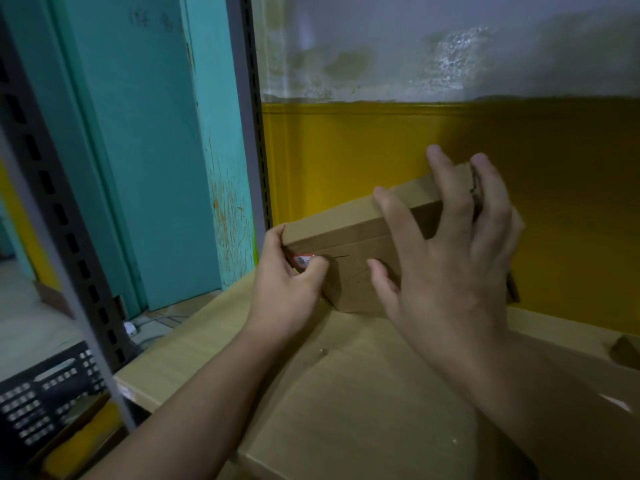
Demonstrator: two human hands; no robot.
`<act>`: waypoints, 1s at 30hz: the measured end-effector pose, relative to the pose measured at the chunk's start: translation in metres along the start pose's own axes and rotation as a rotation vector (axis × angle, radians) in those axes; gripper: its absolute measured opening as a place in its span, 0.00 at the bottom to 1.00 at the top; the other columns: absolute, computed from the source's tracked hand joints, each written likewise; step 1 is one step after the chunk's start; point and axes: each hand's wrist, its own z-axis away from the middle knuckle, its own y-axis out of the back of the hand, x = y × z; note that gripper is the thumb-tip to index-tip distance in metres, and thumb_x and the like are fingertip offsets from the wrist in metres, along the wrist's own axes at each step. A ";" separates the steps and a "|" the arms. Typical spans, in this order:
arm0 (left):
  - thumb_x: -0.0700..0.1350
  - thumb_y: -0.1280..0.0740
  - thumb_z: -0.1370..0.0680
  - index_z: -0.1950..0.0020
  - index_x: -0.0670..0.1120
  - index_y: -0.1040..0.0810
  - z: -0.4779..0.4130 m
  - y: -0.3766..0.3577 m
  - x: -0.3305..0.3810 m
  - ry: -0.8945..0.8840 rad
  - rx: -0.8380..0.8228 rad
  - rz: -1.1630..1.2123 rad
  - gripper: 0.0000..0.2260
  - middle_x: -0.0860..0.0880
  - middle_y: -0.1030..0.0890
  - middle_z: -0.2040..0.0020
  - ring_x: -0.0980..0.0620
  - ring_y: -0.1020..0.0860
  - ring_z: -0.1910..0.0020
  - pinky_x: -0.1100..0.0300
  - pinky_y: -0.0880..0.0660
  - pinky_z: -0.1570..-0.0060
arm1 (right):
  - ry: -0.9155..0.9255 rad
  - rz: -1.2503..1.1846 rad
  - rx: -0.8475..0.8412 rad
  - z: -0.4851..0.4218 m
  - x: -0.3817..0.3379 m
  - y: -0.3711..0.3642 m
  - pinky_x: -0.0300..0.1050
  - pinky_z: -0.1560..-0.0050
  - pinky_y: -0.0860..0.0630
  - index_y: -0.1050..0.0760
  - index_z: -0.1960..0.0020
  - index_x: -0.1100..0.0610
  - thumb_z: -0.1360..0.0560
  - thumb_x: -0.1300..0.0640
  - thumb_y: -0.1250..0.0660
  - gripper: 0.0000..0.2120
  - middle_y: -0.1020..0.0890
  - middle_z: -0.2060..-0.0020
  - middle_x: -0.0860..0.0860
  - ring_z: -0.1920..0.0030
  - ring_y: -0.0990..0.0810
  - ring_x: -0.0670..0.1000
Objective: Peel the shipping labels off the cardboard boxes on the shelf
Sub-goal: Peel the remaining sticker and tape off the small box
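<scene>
A small brown cardboard box (349,223) stands tilted on the shelf against the yellow wall. My left hand (287,282) grips its left corner, fingers curled round the edge and the thumb lying on a small white and red label (302,260) on the front face. Most of the label is hidden by the thumb. My right hand (446,251) is spread over the right half of the box with fingers straight; two fingertips reach over its top back edge and the thumb is at the front face.
A large flat cardboard sheet or box (346,403) covers the wooden shelf board (194,341) under the small box. A grey slotted shelf post (247,109) rises at the back left and a dark one (69,216) at the near left. A black plastic crate (41,400) sits lower left.
</scene>
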 end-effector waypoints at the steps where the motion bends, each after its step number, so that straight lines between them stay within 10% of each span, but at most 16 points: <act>1: 0.39 0.34 0.23 0.33 0.50 0.33 0.000 0.000 -0.001 0.002 0.000 -0.003 0.20 0.60 0.25 0.49 0.79 0.28 0.56 0.81 0.31 0.58 | 0.000 0.006 0.003 0.000 -0.001 0.000 0.66 0.37 0.40 0.35 0.31 0.51 0.31 0.44 0.32 0.31 0.47 0.28 0.58 0.29 0.47 0.67; 30: 0.44 0.35 0.22 0.25 0.48 0.41 -0.002 -0.003 -0.007 -0.059 -0.013 -0.144 0.27 0.60 0.24 0.52 0.66 0.24 0.54 0.75 0.28 0.57 | -0.075 -0.007 -0.056 -0.002 0.002 -0.004 0.67 0.36 0.40 0.45 0.23 0.49 0.31 0.43 0.35 0.40 0.50 0.25 0.60 0.28 0.48 0.68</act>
